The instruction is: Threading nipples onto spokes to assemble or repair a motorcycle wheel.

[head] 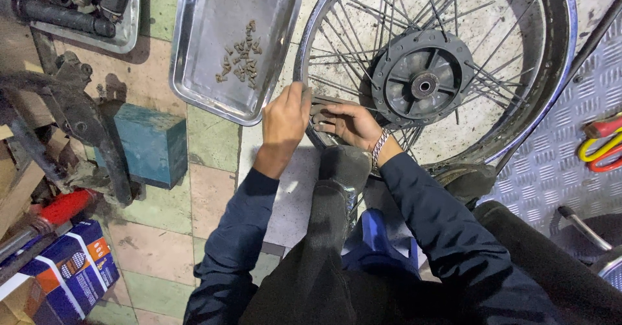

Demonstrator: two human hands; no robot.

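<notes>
A spoked motorcycle wheel (518, 114) with a dark hub (424, 85) lies flat on the floor in front of me. My left hand (284, 119) is closed on the near-left part of its chrome rim. My right hand (350, 125) reaches in among the spokes just inside that part of the rim, fingers curled; a metal bracelet circles its wrist. Whether it pinches a spoke or a small part is hidden. My dark-trousered knee sits just below both hands.
A steel tray (194, 59) holding several small brown spoke nipples (240, 58) lies left of the wheel. A teal block (152, 145), dark frame parts, a second tray (133, 23), a red-handled tool (61, 209) and a blue box (81, 266) crowd the left. Checker-plate flooring (551, 169) lies right.
</notes>
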